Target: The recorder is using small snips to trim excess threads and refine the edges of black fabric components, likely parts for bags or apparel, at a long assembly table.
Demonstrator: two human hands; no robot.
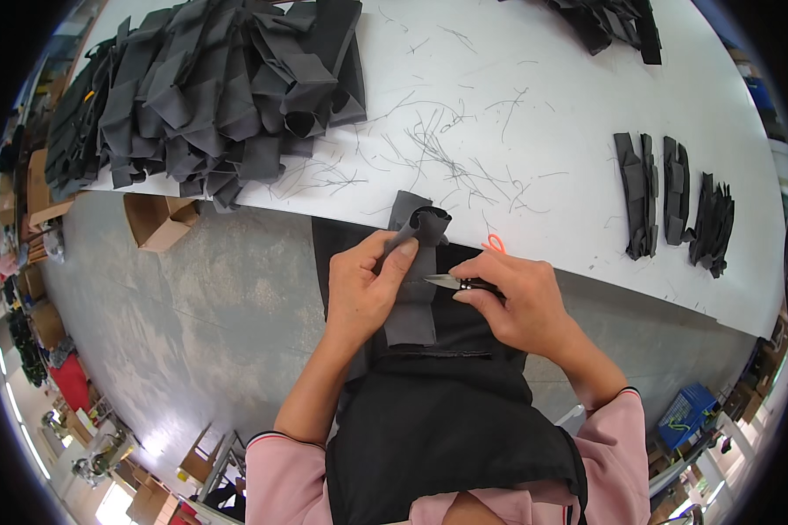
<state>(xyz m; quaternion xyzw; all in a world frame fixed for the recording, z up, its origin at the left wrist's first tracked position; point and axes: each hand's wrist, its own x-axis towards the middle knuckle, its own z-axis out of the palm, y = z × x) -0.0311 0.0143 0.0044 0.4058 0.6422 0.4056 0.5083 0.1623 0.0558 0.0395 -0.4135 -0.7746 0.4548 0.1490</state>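
My left hand (365, 282) pinches a dark grey fabric strip (413, 317) between thumb and fingers, in front of the white table's near edge. The strip's upper part curls into a loop, and its lower end hangs over my black apron (446, 429). In my right hand (521, 302) is a pair of small thread snips (451, 282), with an orange loop by its handle. The blades point left and lie at the right edge of the strip; whether they touch it I cannot tell.
A large heap of dark grey fabric pieces (210, 96) covers the table's left side. Cut threads (438, 140) are scattered over the white table (552, 96). Flat bundles (636, 197) lie at the right, more fabric (608, 26) at the far right. A cardboard box (159, 223) stands below the left edge.
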